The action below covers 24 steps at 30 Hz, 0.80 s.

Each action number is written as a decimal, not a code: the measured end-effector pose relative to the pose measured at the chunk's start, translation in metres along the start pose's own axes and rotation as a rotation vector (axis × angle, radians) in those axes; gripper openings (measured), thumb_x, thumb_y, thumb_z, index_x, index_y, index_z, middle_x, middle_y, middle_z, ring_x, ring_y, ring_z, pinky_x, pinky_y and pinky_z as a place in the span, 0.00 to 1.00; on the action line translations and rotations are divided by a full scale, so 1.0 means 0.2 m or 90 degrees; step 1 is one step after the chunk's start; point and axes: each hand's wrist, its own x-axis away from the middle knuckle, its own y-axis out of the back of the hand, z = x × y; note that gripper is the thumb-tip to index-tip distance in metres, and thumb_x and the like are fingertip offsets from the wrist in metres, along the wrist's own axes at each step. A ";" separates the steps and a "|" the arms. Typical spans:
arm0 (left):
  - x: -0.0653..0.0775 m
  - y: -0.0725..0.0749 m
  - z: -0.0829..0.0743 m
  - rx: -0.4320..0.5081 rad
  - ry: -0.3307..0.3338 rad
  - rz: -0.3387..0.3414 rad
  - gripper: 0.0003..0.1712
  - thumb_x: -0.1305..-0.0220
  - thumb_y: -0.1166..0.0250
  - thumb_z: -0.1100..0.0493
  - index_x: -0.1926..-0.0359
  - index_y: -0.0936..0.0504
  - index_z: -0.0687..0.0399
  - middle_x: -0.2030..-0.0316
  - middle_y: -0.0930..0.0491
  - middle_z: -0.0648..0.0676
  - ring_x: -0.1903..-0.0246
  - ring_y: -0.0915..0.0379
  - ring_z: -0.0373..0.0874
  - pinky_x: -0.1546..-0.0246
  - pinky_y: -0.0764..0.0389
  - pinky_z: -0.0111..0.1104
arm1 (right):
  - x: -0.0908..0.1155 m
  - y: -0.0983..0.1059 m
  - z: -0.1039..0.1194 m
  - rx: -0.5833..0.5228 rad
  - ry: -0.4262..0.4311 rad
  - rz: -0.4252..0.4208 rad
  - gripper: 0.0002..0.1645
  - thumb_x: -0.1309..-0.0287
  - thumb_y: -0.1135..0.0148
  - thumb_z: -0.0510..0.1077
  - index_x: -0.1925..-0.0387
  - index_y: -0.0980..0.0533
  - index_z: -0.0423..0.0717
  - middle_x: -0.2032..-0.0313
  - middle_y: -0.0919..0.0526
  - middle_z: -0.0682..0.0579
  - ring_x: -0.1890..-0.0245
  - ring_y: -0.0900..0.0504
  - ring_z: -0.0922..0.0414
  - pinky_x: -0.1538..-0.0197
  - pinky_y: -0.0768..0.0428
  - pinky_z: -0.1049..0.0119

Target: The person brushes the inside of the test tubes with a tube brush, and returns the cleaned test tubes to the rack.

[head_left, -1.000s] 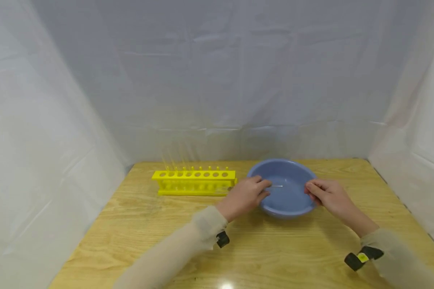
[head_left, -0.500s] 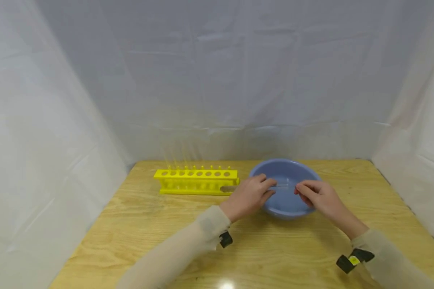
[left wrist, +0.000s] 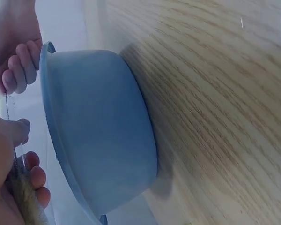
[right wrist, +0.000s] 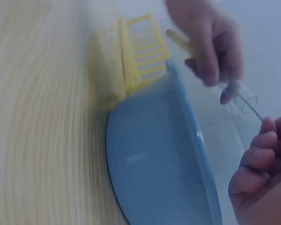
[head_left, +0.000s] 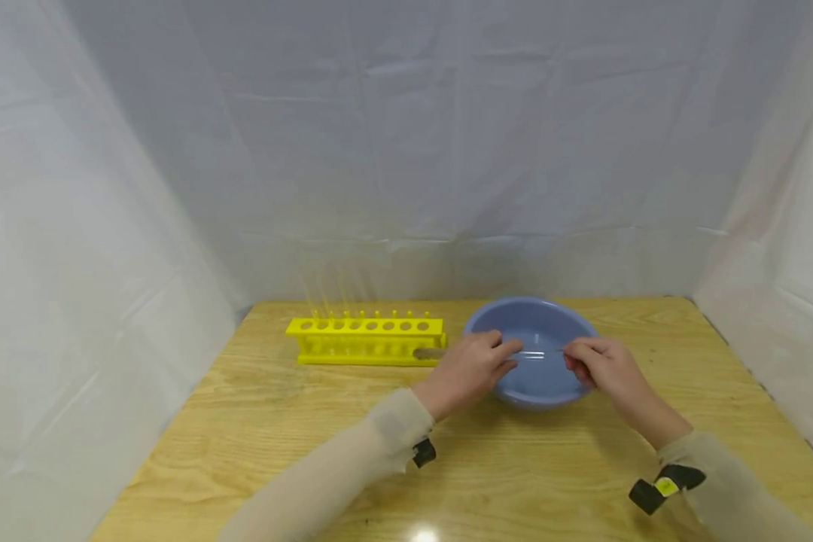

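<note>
Over the blue basin [head_left: 530, 391], my left hand [head_left: 466, 367] grips a clear glass test tube [head_left: 534, 355] lying almost level, its open mouth towards the right. A test tube brush sits inside it. The brush's twisted wire [right wrist: 254, 109] comes out of the mouth, and my right hand [head_left: 606, 373] pinches its end with curled fingers. Brownish bristles [left wrist: 27, 199] show within the tube in the left wrist view. The tube's far end, with bristles in it, sticks out left of my left hand; the fingers hide the middle.
A yellow test tube rack [head_left: 366, 328] stands left of the basin. Several clear tubes [head_left: 328, 293] rise at its left end. The wooden table [head_left: 515, 482] reaches the white sheeting [head_left: 406, 150] at the back and sides.
My right hand moved left towards the tube's mouth, then slightly back right, with the brush wire. The bristled tube end now shows left of my left hand, which has shifted slightly right.
</note>
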 end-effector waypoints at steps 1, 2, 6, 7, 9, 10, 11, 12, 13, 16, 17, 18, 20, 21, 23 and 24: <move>0.00 0.00 0.00 -0.015 -0.008 -0.009 0.13 0.29 0.35 0.54 0.47 0.19 0.48 0.70 0.27 0.50 0.77 0.33 0.41 0.74 0.29 0.29 | -0.01 0.00 0.01 -0.037 -0.038 0.004 0.21 0.28 0.46 0.42 0.78 0.24 0.37 0.85 0.32 0.57 0.85 0.37 0.62 0.80 0.36 0.66; 0.00 -0.01 0.00 -0.033 -0.016 -0.020 0.12 0.29 0.35 0.54 0.47 0.20 0.48 0.71 0.27 0.50 0.78 0.33 0.42 0.74 0.28 0.30 | -0.01 0.00 0.01 -0.075 -0.076 0.009 0.21 0.29 0.47 0.42 0.80 0.25 0.39 0.86 0.32 0.58 0.86 0.37 0.64 0.80 0.37 0.67; 0.00 -0.03 -0.01 -0.085 -0.044 -0.053 0.11 0.29 0.36 0.54 0.49 0.20 0.48 0.73 0.29 0.49 0.79 0.34 0.43 0.75 0.29 0.31 | -0.03 0.01 0.02 -0.191 -0.188 0.046 0.22 0.31 0.51 0.40 0.85 0.28 0.49 0.88 0.34 0.60 0.90 0.40 0.66 0.82 0.42 0.69; 0.00 -0.03 -0.01 -0.091 -0.046 -0.054 0.11 0.29 0.35 0.53 0.49 0.20 0.48 0.73 0.28 0.49 0.79 0.34 0.42 0.75 0.28 0.31 | -0.03 0.01 0.02 -0.195 -0.199 0.053 0.22 0.31 0.51 0.40 0.84 0.29 0.49 0.88 0.35 0.60 0.90 0.40 0.66 0.82 0.43 0.70; 0.00 -0.02 -0.01 -0.073 -0.031 -0.038 0.12 0.30 0.35 0.53 0.48 0.19 0.48 0.72 0.27 0.49 0.79 0.33 0.41 0.74 0.28 0.30 | -0.03 0.01 0.02 -0.153 -0.186 0.056 0.21 0.31 0.51 0.41 0.83 0.28 0.46 0.88 0.34 0.60 0.89 0.39 0.66 0.82 0.42 0.71; 0.00 -0.02 -0.01 -0.057 -0.017 -0.025 0.13 0.30 0.35 0.53 0.47 0.19 0.48 0.71 0.26 0.49 0.78 0.32 0.41 0.74 0.27 0.29 | -0.02 0.02 0.02 -0.113 -0.160 0.054 0.21 0.30 0.50 0.41 0.81 0.26 0.44 0.87 0.33 0.59 0.88 0.38 0.66 0.81 0.40 0.71; 0.00 -0.01 -0.01 -0.036 -0.002 -0.012 0.14 0.30 0.34 0.53 0.46 0.18 0.49 0.70 0.25 0.48 0.77 0.31 0.40 0.73 0.26 0.28 | -0.01 0.02 0.02 -0.065 -0.124 0.053 0.21 0.29 0.50 0.42 0.79 0.24 0.42 0.86 0.31 0.58 0.87 0.37 0.65 0.81 0.38 0.70; 0.01 -0.01 -0.01 -0.013 0.017 0.001 0.15 0.30 0.35 0.53 0.45 0.18 0.49 0.69 0.24 0.48 0.75 0.30 0.39 0.72 0.26 0.28 | 0.00 0.02 0.02 -0.010 -0.081 0.048 0.20 0.27 0.49 0.43 0.75 0.21 0.42 0.85 0.30 0.57 0.87 0.36 0.64 0.80 0.35 0.69; 0.01 0.00 -0.01 0.012 0.033 0.012 0.15 0.29 0.35 0.53 0.45 0.18 0.49 0.68 0.24 0.48 0.74 0.30 0.38 0.71 0.26 0.27 | 0.01 0.02 0.01 0.049 -0.024 0.042 0.18 0.27 0.48 0.44 0.71 0.19 0.41 0.83 0.27 0.56 0.85 0.33 0.62 0.79 0.32 0.68; 0.01 0.02 -0.01 0.070 0.066 0.031 0.15 0.28 0.36 0.53 0.43 0.19 0.49 0.66 0.23 0.47 0.72 0.29 0.37 0.69 0.25 0.26 | 0.03 0.02 -0.01 0.212 0.161 0.007 0.10 0.28 0.42 0.42 0.59 0.17 0.42 0.76 0.21 0.55 0.80 0.29 0.61 0.76 0.27 0.66; 0.01 0.02 -0.01 0.080 0.070 0.036 0.16 0.28 0.37 0.53 0.43 0.19 0.49 0.66 0.23 0.47 0.71 0.28 0.37 0.69 0.25 0.26 | 0.04 0.02 -0.03 0.252 0.221 -0.006 0.07 0.30 0.40 0.41 0.57 0.17 0.44 0.74 0.21 0.55 0.79 0.28 0.62 0.75 0.26 0.67; 0.01 0.02 0.00 0.087 0.073 0.039 0.16 0.28 0.37 0.53 0.43 0.19 0.49 0.66 0.23 0.47 0.71 0.28 0.37 0.68 0.25 0.26 | 0.04 0.03 -0.04 0.291 0.279 -0.024 0.06 0.32 0.37 0.39 0.56 0.18 0.45 0.73 0.21 0.57 0.78 0.28 0.64 0.74 0.26 0.69; 0.01 0.02 0.00 0.093 0.078 0.046 0.16 0.27 0.38 0.52 0.42 0.19 0.48 0.65 0.23 0.47 0.70 0.28 0.37 0.67 0.24 0.26 | 0.04 0.03 -0.05 0.361 0.394 -0.061 0.07 0.37 0.34 0.36 0.57 0.18 0.47 0.71 0.21 0.60 0.76 0.28 0.67 0.73 0.27 0.73; 0.01 0.02 0.00 0.097 0.080 0.049 0.16 0.27 0.38 0.52 0.42 0.19 0.48 0.64 0.23 0.47 0.69 0.27 0.36 0.67 0.24 0.26 | 0.03 0.03 -0.05 0.388 0.449 -0.076 0.05 0.36 0.34 0.38 0.58 0.18 0.47 0.71 0.21 0.60 0.75 0.28 0.68 0.72 0.27 0.74; 0.00 0.03 -0.01 0.100 0.080 0.055 0.16 0.27 0.37 0.52 0.42 0.19 0.48 0.64 0.22 0.47 0.69 0.27 0.36 0.67 0.24 0.25 | 0.02 0.04 -0.06 0.423 0.555 -0.104 0.05 0.32 0.37 0.43 0.61 0.17 0.46 0.70 0.20 0.60 0.73 0.26 0.68 0.71 0.26 0.75; 0.00 0.03 -0.01 0.104 0.079 0.057 0.16 0.27 0.37 0.52 0.42 0.19 0.48 0.63 0.22 0.47 0.69 0.27 0.35 0.67 0.24 0.25 | 0.01 0.04 -0.06 0.439 0.602 -0.117 0.10 0.29 0.39 0.47 0.62 0.17 0.46 0.69 0.19 0.59 0.73 0.25 0.67 0.71 0.26 0.75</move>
